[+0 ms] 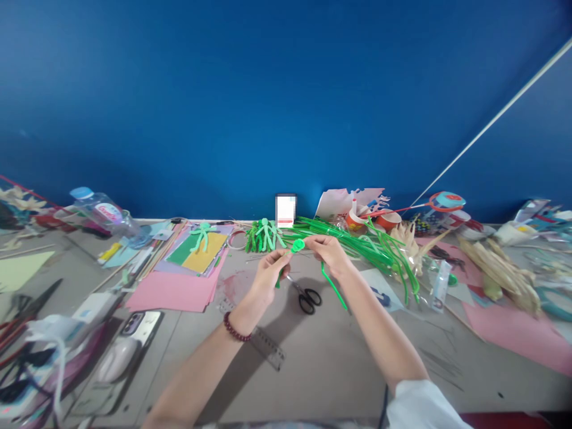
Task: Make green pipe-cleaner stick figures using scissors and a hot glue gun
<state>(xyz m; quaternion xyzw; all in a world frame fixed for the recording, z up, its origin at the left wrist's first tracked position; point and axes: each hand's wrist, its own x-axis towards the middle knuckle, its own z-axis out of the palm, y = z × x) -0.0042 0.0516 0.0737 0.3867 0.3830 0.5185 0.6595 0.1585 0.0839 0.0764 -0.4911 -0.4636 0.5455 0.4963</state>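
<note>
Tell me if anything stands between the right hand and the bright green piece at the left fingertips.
Nothing visible does. The right hand has its fingertips right by the bright green piece at the left hand. The black-handled scissors lie below, not between them.

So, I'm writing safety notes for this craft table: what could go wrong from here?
The green strand hanging below the right hand might catch on the black-handled scissors lying nearby. The scissors' blades point toward the left hand, so lowering it could brush them. The small green piece between the hands might slip if either pinch loosens.
</note>
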